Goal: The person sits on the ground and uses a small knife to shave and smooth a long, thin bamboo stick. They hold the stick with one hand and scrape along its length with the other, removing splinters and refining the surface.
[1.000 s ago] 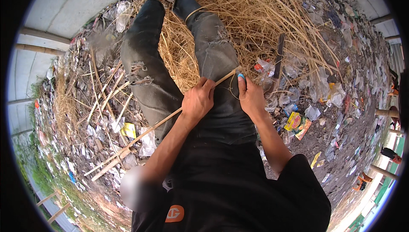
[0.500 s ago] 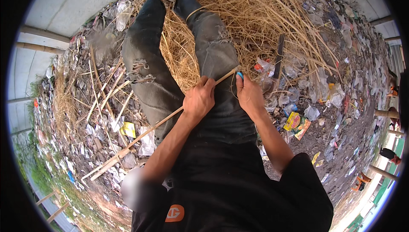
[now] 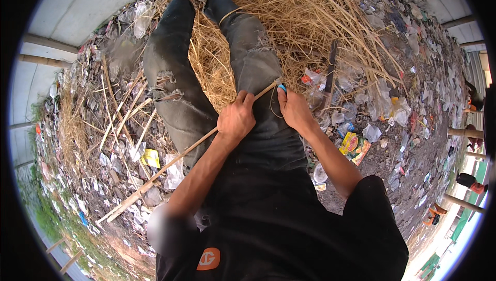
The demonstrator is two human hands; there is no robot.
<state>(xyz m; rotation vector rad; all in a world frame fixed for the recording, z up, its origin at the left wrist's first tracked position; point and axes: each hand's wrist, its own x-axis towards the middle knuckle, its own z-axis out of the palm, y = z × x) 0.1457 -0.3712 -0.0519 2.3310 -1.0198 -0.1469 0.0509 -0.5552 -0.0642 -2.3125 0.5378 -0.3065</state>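
My left hand [image 3: 236, 120] is closed round a long, thin bamboo strip [image 3: 192, 148] that lies slantwise over my thighs. Its upper end reaches toward my right hand, and the lower end, at the left, is split into two prongs. My right hand [image 3: 298, 110] is closed on a small blue-handled tool [image 3: 281, 88], right at the strip's upper tip. The tool's working end is too small to make out clearly. A thin curled fibre [image 3: 272, 106] hangs below the tip, beside my right thumb.
A heap of dry straw-like shavings [image 3: 289, 17] lies between and beyond my legs. A dark flat blade-like piece [image 3: 331, 66] rests on its right side. Loose bamboo strips [image 3: 121, 113] lie at the left. Plastic litter and a yellow packet [image 3: 354, 147] cover the ground.
Both hands and the strip have shifted slightly left in the picture, along with the whole scene. The holds look the same, with the blue tool still at the strip's tip.
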